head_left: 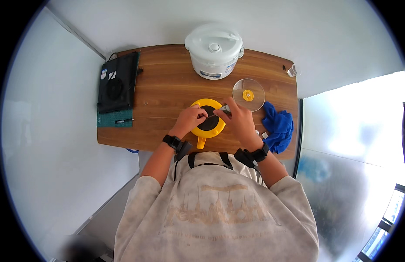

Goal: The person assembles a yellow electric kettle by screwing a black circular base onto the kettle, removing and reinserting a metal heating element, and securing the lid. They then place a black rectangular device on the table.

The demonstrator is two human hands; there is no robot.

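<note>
A round yellow pot [219,129] with a dark round middle stands near the table's front edge. Its yellow handle [201,143] points toward me. Over the dark middle, my right hand [238,117] is closed on the grey-and-white handle of a screwdriver [225,109], whose thin shaft slants toward my left hand. At the pot's left rim my left hand [190,119] has its fingertips pinched close to the end of that shaft. What lies between those fingers is too small to make out. A clear glass lid [255,104] with a yellow knob lies just beyond my right hand.
A white rice cooker [213,52] stands at the back. To the left, a flat black appliance [117,85] rests partly on a green mat [107,119] with a black pen [123,120]. A crumpled blue cloth [279,124] and a small clear cup [292,70] are on the right.
</note>
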